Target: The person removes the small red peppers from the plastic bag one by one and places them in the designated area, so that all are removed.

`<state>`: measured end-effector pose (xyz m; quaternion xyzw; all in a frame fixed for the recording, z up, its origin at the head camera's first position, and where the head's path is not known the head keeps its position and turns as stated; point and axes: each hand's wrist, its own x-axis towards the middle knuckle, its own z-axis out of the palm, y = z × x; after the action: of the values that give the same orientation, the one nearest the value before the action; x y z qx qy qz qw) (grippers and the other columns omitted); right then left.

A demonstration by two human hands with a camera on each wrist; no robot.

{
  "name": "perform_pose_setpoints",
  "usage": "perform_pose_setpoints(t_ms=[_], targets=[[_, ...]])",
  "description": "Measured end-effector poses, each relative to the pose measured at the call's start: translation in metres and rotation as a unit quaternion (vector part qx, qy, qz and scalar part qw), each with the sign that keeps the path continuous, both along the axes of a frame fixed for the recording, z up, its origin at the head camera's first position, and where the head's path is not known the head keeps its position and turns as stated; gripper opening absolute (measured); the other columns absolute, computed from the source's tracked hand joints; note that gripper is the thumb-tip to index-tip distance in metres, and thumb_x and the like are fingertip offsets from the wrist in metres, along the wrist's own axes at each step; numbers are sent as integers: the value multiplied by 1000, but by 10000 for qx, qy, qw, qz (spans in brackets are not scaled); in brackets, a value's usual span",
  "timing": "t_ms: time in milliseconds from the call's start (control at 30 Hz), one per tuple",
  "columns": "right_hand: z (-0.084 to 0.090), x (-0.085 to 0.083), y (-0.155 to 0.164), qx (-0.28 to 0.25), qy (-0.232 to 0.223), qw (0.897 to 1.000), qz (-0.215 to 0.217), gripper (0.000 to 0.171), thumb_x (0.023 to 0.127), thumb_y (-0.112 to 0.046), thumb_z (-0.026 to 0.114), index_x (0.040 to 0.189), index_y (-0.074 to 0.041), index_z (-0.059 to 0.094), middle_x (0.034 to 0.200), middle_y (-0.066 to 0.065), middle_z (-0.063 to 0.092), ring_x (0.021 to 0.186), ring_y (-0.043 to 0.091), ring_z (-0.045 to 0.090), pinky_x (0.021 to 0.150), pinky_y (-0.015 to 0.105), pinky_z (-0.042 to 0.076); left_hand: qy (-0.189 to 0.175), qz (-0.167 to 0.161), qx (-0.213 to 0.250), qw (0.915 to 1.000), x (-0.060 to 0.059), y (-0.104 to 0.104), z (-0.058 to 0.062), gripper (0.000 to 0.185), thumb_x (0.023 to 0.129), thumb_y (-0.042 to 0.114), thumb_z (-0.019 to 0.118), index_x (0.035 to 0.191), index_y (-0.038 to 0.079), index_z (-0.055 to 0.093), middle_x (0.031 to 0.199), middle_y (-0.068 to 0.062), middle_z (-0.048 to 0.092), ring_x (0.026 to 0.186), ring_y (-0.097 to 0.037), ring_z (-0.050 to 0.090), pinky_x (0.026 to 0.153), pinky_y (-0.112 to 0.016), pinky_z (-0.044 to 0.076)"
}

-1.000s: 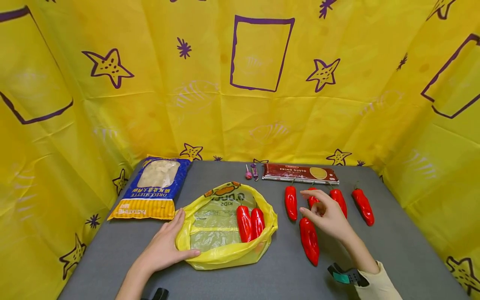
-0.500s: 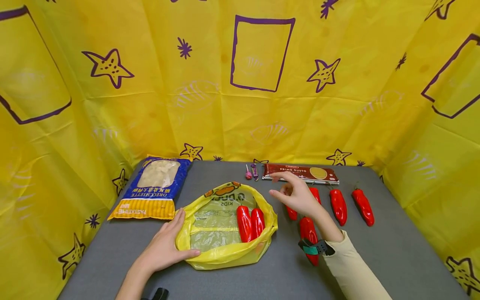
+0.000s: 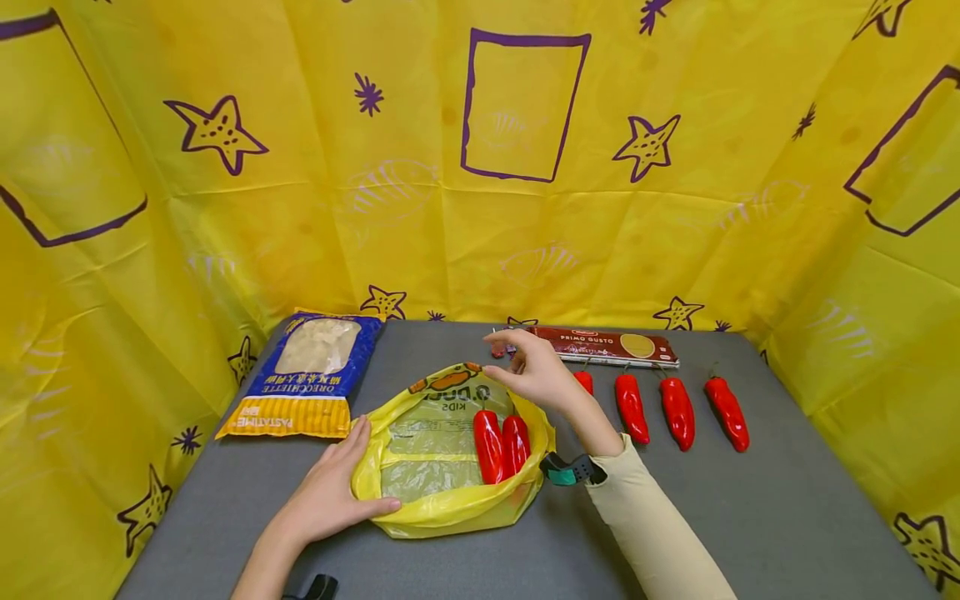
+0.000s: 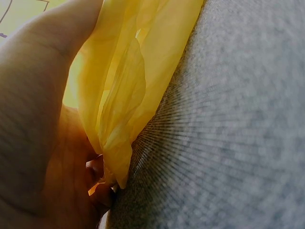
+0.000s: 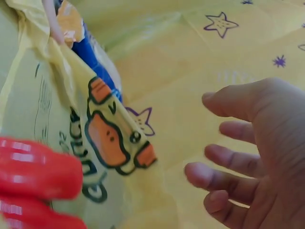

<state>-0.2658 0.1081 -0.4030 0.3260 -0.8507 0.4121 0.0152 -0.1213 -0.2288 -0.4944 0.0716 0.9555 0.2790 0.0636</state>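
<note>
A yellow plastic bag (image 3: 450,521) with a duck print stands with its mouth spread wide on the grey table. Two red peppers (image 3: 489,448) lie inside it, on the right. My left hand (image 3: 330,483) holds the bag's left side, thumb along the near rim; the left wrist view shows yellow plastic (image 4: 124,95) between thumb and fingers. Over the bag's far right rim hovers my right hand (image 3: 536,371), fingers loosely bent and holding nothing. Its fingertips are near a pink lollipop (image 3: 497,352), partly covered by the hand. The small purple candy beside it is mostly hidden.
Right of the bag lie several more red peppers (image 3: 677,414); my right hand and forearm cover part of that group. Behind them is a dark red biscuit packet (image 3: 600,346). A blue pasta bag (image 3: 300,379) lies at the left. Yellow cloth (image 3: 420,208) walls the table in.
My right hand has moved left and away from me, from over the peppers to the bag's far right rim. One near pepper is now behind the sleeve. My left hand stays put.
</note>
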Motion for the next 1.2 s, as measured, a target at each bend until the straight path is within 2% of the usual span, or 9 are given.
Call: perform_pose_setpoints(t_ms=[300,400,533,633,767,1000,1100,1200], targets=[[-11,-7,-28,65,-453,9983,368,38,101,-21,75,136,-9,68,110,9,73,65,19,67,61,27,53,-36,22,-19,10000,0,0,-1,135,77,78,79,170,5,13,177,-19,11,152,-60,25,115,-78,31],[-17,-7,-33,162,-509,9980,347,35,101,-22,75,133,-7,70,109,9,73,60,16,62,59,25,50,-10,11,-16,10000,-1,0,-2,135,77,78,78,170,5,13,177,-19,11,152,-61,24,115,-78,30],[-24,-6,-37,435,-550,9973,194,36,101,-27,74,131,-6,72,110,10,73,53,10,48,55,26,45,25,-1,-12,10000,-1,-1,-2,135,77,78,78,170,4,14,177,-19,11,152,-61,24,115,-78,30],[-26,-3,-38,590,-609,9963,108,36,101,-27,75,130,-5,72,110,11,73,51,9,45,55,26,44,54,2,-12,10000,-1,-1,-2,135,77,77,79,170,4,14,177,-19,12,152,-60,26,115,-77,31],[-27,-1,-37,771,-601,9952,65,34,99,-27,76,125,-4,74,109,11,74,58,10,53,59,25,48,65,10,-5,10000,-1,-1,-2,134,77,77,79,170,4,15,177,-19,13,152,-59,27,115,-77,32],[-25,3,-29,1288,-620,9897,12,29,94,-25,82,117,-6,78,105,12,75,78,24,65,69,32,52,-1,23,21,10000,-1,0,-1,134,77,77,79,170,4,15,177,-19,11,152,-62,23,116,-78,29],[-26,5,-27,1543,-610,9861,0,30,93,-27,84,115,-8,78,103,11,76,89,23,68,75,33,55,-24,40,24,10000,0,0,0,134,77,77,79,170,4,15,177,-19,11,152,-61,23,116,-78,29],[-28,6,-25,1761,-557,9828,-12,32,91,-28,86,115,-9,78,101,8,76,87,20,68,75,33,56,-27,42,21,10000,0,0,0,134,77,77,79,170,4,15,177,-19,11,152,-61,24,116,-78,29]])
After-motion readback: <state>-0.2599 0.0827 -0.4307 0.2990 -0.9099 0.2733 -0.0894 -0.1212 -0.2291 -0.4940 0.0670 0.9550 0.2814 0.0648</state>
